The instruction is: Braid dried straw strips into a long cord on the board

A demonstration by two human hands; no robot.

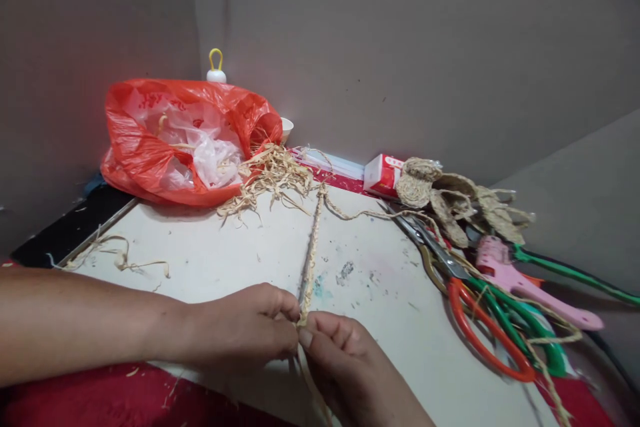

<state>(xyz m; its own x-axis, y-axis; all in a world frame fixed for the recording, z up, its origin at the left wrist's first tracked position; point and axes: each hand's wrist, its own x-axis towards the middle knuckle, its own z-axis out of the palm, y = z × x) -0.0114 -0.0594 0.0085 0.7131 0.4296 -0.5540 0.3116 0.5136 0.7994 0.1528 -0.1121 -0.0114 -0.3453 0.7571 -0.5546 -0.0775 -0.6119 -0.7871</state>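
Note:
A thin braid of pale straw [312,247] runs from near the board's front edge back toward a loose heap of straw strands [270,177]. My left hand [245,327] and my right hand [345,360] meet at the braid's near end, both pinched shut on it, fingertips almost touching. Loose strands hang down below my fingers. The braid lies on a stained white board [220,260].
A red plastic bag [170,140] with clear plastic inside sits at the back left. Scissors with red and green handles [480,313], a pink tool [520,280], coiled straw pieces [450,193] and a red-white box [383,173] lie at the right. Grey walls close behind.

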